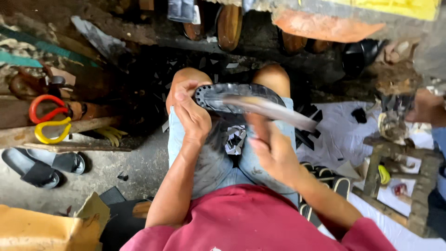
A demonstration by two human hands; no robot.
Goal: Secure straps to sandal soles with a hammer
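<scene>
Gripping black shoe sole over knees, left hand fingers clenched on its toe end | right hand grasped blurred knife, blade laid across sole | sandals on floor at left

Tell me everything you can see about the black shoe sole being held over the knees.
The black shoe sole looks like rubber, with a row of small studs around its rounded end. It lies roughly level above the knees. The left hand grips its left end; a motion-blurred blade in the right hand crosses its near edge. Black offcuts lie below.
</scene>
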